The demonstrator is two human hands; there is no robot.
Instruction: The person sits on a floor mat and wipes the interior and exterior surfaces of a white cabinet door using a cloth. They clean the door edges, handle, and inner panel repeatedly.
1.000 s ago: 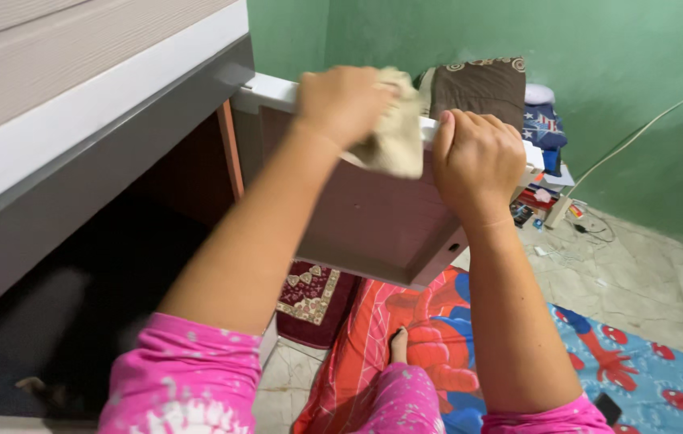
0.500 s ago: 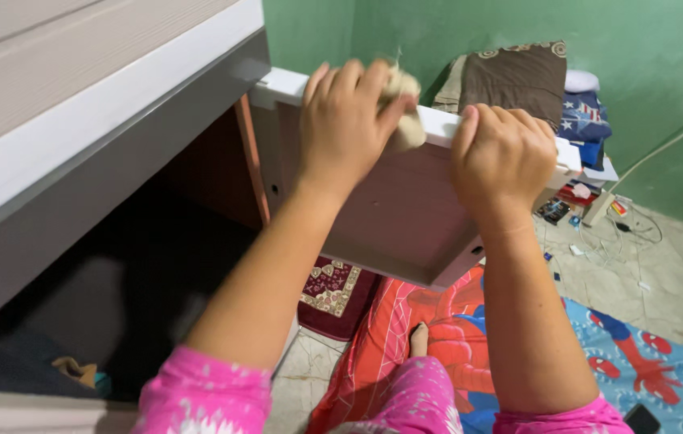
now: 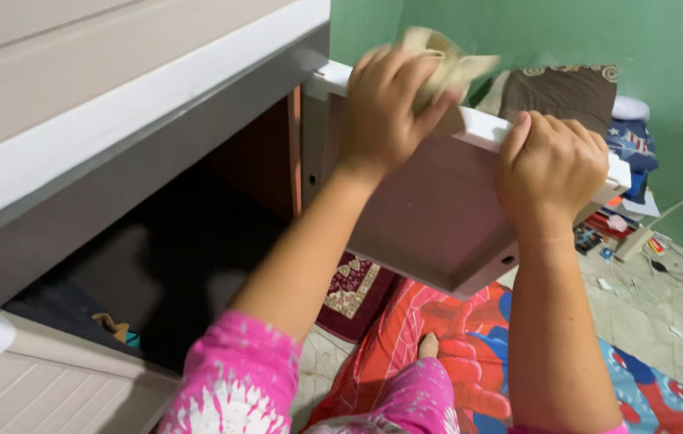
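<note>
The beige cloth (image 3: 442, 68) is bunched in my left hand (image 3: 386, 108) on the cabinet door (image 3: 430, 217); my right hand (image 3: 550, 165) grips its top edge.

tiled floor (image 3: 679, 321), cartoon sheet (image 3: 438, 354), red rug (image 3: 353, 289)

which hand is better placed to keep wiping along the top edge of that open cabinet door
Left. The left hand already holds the beige cloth pressed on the cabinet door at its top edge. The right hand is clamped over that edge farther out, seemingly steadying the door, so it looks less free.
</note>
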